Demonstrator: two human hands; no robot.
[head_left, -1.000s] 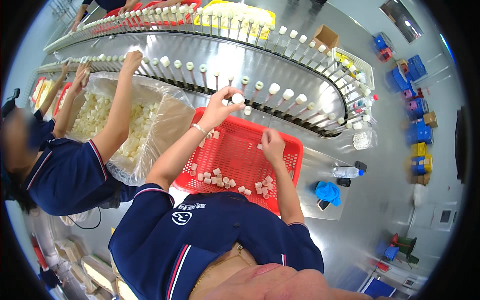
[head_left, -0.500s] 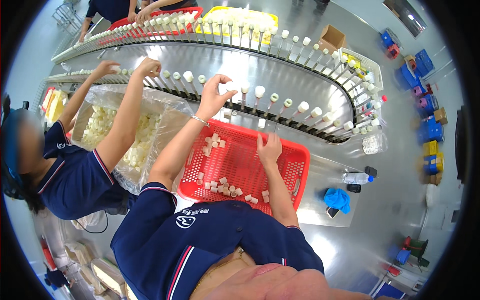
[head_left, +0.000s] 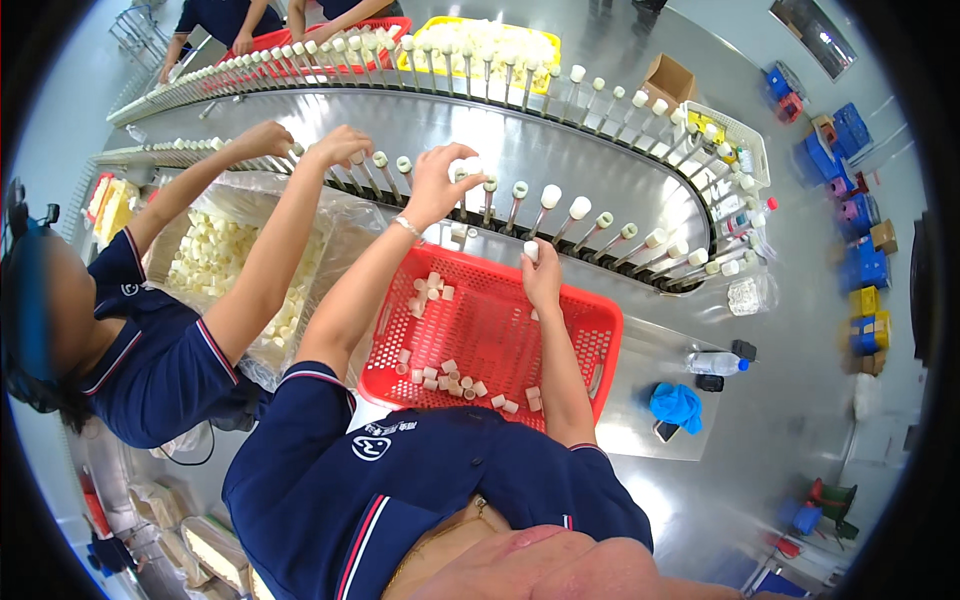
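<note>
My left hand (head_left: 438, 188) reaches over the near row of upright metal pins (head_left: 515, 212), its fingers pinching a small white cylindrical cap (head_left: 470, 168) by the pin tops. Lower and to the right, my right hand (head_left: 543, 278) grips another white cap (head_left: 531, 250) between thumb and fingers, above the far edge of a red perforated basket (head_left: 480, 330). Several loose caps (head_left: 440, 378) lie in the basket. Along the near row, some pins carry plain white tops (head_left: 551, 195) and others show greenish, ring-like tops (head_left: 604, 219).
A co-worker's hands (head_left: 340, 145) are at the same row on my left, over a plastic-lined bin of caps (head_left: 205, 255). Pins curve round the metal table's right end (head_left: 712, 235). A bottle (head_left: 715, 362) and blue cloth (head_left: 676, 405) lie at right. Others stand beyond, near a yellow basket (head_left: 550, 75).
The near row of pins has shifted rightward. My right hand has risen and closed on a white cap that was just above its fingertips. My left hand stays near the pin tops.
</note>
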